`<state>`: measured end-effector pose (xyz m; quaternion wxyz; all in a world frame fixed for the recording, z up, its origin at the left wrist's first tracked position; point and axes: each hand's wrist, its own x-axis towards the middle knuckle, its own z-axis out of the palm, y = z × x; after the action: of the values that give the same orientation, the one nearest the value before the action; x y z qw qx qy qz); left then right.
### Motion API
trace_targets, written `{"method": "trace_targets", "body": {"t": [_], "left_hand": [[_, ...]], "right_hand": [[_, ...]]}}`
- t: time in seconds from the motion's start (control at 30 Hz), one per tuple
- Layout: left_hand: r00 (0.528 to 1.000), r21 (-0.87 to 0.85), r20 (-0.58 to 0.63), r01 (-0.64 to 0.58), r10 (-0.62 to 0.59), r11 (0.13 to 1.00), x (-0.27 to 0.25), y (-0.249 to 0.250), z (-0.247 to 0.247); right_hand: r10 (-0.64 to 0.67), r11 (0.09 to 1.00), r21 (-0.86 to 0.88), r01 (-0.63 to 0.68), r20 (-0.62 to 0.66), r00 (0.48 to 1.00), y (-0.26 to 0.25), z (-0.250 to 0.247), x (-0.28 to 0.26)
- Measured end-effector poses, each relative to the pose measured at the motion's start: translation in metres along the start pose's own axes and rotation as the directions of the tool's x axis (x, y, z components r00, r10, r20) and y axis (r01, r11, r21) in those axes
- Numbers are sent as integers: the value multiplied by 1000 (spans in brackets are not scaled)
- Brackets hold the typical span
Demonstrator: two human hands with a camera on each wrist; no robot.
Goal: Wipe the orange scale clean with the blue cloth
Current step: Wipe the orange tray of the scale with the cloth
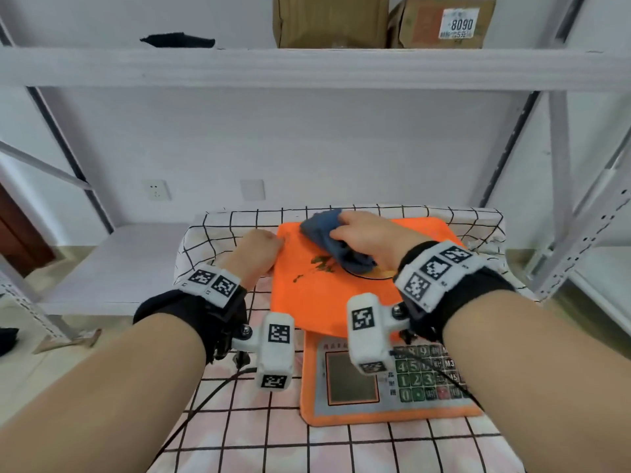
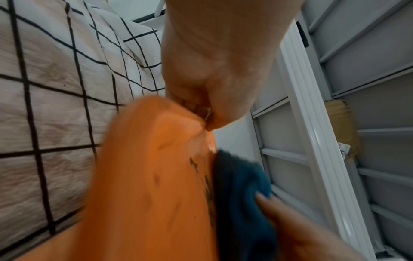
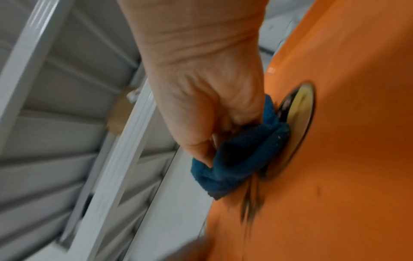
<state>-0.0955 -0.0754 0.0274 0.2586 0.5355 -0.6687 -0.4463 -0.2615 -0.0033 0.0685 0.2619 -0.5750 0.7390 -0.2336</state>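
Note:
The orange scale (image 1: 317, 302) stands on a checked cloth, its display and keypad toward me. Dark smears (image 1: 321, 264) mark the weighing platform left of a round metal disc (image 3: 297, 113). My right hand (image 1: 345, 230) grips the bunched blue cloth (image 1: 324, 233) and presses it on the far middle of the platform, over the disc's edge. In the right wrist view the blue cloth (image 3: 241, 159) is bunched under my curled fingers (image 3: 201, 151), right beside the smears (image 3: 250, 203). My left hand (image 1: 273, 247) grips the platform's far left edge, fingers (image 2: 201, 113) curled on the rim.
The checked tablecloth (image 1: 239, 421) covers the table. A grey metal rack (image 1: 307, 68) surrounds it, with cardboard boxes (image 1: 440, 22) and a black item (image 1: 177, 39) on the upper shelf. A black cable (image 1: 205, 401) runs across the cloth on the left. Wall sockets (image 1: 156, 190) sit behind.

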Motion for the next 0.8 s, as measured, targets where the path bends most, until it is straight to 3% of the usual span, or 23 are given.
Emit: {"method": "trace_targets", "body": {"t": [0.13, 0.23, 0.3, 0.37, 0.47, 0.57, 0.7, 0.8], "left_hand": [[998, -126, 69, 12, -3, 992, -3, -3, -2], [999, -137, 48, 20, -14, 990, -3, -4, -1], [998, -107, 55, 28, -22, 994, -3, -3, -1], [998, -89, 57, 25, -20, 996, -1, -3, -2], [999, -81, 42, 31, -28, 996, 1, -3, -1], [999, -77, 41, 33, -30, 997, 1, -3, 0], [997, -125, 79, 22, -12, 992, 0, -7, -1], [997, -138, 80, 27, -16, 990, -3, -5, -3]], "right_hand": [[-114, 921, -358, 153, 130, 985, -11, 15, 0], [-67, 875, -476, 90, 65, 996, 9, -6, -9], [20, 854, -520, -24, -14, 1000, 29, -29, -16], [116, 856, -500, -133, -65, 991, 46, -47, -24], [153, 879, -447, -165, -63, 986, 48, -47, -22], [67, 906, -417, -76, -37, 997, 28, -22, -13], [-73, 923, -371, 104, 97, 993, -2, 11, -15], [-51, 944, -316, 90, 129, 990, 3, -2, -22]]}}
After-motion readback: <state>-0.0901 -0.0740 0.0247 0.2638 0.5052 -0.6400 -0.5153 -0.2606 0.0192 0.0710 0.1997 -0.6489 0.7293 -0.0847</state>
